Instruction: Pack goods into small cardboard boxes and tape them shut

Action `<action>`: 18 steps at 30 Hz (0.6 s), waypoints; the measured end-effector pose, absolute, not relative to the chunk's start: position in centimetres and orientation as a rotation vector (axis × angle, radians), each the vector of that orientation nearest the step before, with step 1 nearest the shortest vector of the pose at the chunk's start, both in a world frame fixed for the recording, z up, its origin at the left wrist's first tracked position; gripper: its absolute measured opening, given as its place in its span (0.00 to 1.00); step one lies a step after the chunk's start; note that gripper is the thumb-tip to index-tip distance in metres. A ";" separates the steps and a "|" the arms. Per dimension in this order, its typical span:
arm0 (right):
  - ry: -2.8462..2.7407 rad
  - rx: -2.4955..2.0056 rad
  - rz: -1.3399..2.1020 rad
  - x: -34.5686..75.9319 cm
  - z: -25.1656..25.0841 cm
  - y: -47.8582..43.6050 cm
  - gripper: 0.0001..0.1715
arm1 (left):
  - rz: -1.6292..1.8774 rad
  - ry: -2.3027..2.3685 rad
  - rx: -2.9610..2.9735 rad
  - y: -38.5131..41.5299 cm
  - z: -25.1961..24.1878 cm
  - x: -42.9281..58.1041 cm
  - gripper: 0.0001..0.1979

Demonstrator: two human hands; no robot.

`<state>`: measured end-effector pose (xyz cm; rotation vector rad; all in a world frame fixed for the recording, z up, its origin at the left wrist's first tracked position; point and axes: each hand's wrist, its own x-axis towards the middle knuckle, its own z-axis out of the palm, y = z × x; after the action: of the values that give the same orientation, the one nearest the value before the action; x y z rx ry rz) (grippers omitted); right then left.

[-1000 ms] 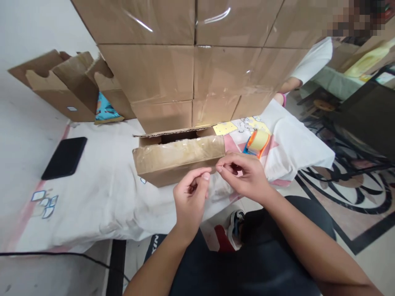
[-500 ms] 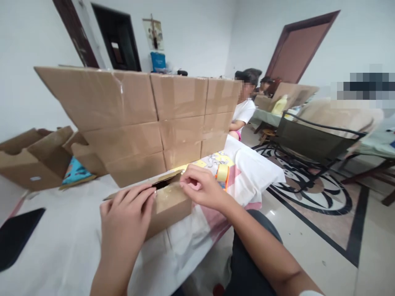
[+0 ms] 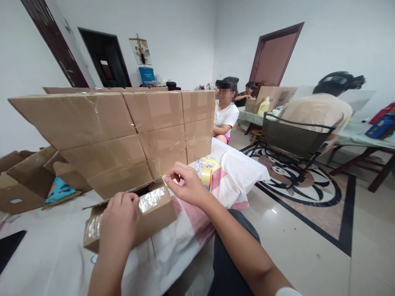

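Note:
A small cardboard box (image 3: 157,220) lies on the cloth-covered table in front of me, its top slit partly open and dark inside. Shiny clear tape runs along its near upper side, and a thin flap stands at the far edge. My left hand (image 3: 120,218) is closed over the left part of the box, fingers bent at the opening. At the box's right far corner, my right hand (image 3: 187,185) is closed in a pinch with fingertips at the flap's end. Just beyond that hand stands a roll of yellowish tape (image 3: 206,176) with an orange edge.
Behind the box rises a wall of stacked cardboard boxes (image 3: 123,135). Open cartons (image 3: 23,181) and a blue patterned packet (image 3: 60,191) are at the left. A dark flat object (image 3: 10,248) lies at the left edge. Co-workers sit beyond, one on a chair (image 3: 293,137).
My view has shifted, showing more of the box and its taped side. My left fingers have gone from spread out to bent. The right hand stays pinched at the far corner.

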<state>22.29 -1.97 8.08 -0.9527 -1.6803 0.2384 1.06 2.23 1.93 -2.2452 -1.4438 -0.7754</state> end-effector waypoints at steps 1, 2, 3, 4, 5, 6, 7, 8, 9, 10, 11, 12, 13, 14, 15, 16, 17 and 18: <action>-1.673 -0.948 0.240 22.4 8.1 -2.0 0.06 | -0.805 -1.458 -2.242 2.2 1.8 1.7 0.18; -1.667 -0.945 0.244 22.5 8.2 -2.0 0.07 | -0.839 -1.468 -2.244 2.2 1.7 2.4 0.17; -1.665 -0.946 0.248 22.5 8.2 -2.0 0.07 | -0.870 -1.472 -2.251 2.0 1.7 3.0 0.17; -1.668 -0.949 0.252 22.5 8.1 -2.0 0.07 | -0.896 -1.467 -2.264 1.8 1.6 3.6 0.16; -1.672 -0.957 0.257 22.5 8.1 -2.0 0.07 | -0.922 -1.450 -2.284 1.6 1.6 4.1 0.16; -1.681 -0.966 0.261 22.6 8.0 -2.0 0.07 | -0.952 -1.427 -2.300 1.3 1.6 4.4 0.17; -1.695 -0.973 0.263 22.6 8.0 -2.0 0.07 | -0.985 -1.409 -2.301 1.0 1.7 4.7 0.17; -1.713 -0.979 0.259 22.7 7.9 -2.0 0.07 | -1.013 -1.399 -2.286 0.7 1.7 4.8 0.17; -1.735 -0.987 0.249 22.9 7.8 -2.0 0.06 | -1.022 -1.389 -2.268 0.4 1.7 4.8 0.17; -1.759 -1.001 0.230 23.1 7.8 -2.0 0.06 | -1.004 -1.369 -2.262 0.2 1.6 4.7 0.17; -1.785 -1.025 0.207 23.4 7.8 -2.1 0.06 | -0.959 -1.341 -2.275 0.0 1.5 4.5 0.19; -1.812 -1.059 0.184 23.6 7.8 -2.1 0.05 | -0.892 -1.308 -2.310 -0.2 1.4 4.3 0.24; -1.839 -1.103 0.165 23.9 7.9 -2.0 0.05 | -0.810 -1.274 -2.368 -0.3 1.3 4.1 0.30; -1.868 -1.152 0.154 24.2 8.0 -1.9 0.05 | -0.731 -1.246 -2.435 -0.5 1.1 3.9 0.35; -1.901 -1.202 0.154 24.4 8.1 -1.8 0.05 | -0.664 -1.240 -2.492 -0.6 1.0 3.8 0.40; -1.939 -1.250 0.166 24.5 8.3 -1.5 0.06 | -0.614 -1.258 -2.528 -0.8 0.8 3.8 0.42; -1.984 -1.292 0.186 24.6 8.5 -1.2 0.06 | -0.579 -1.286 -2.547 -0.9 0.7 3.8 0.43; -2.030 -1.327 0.211 24.5 8.8 -0.8 0.07 | -0.557 -1.313 -2.555 -1.1 0.5 3.8 0.43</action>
<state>24.53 -0.83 8.78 -1.3269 -2.0299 0.2112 3.83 -1.08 0.52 -2.5551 -1.3127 -0.5574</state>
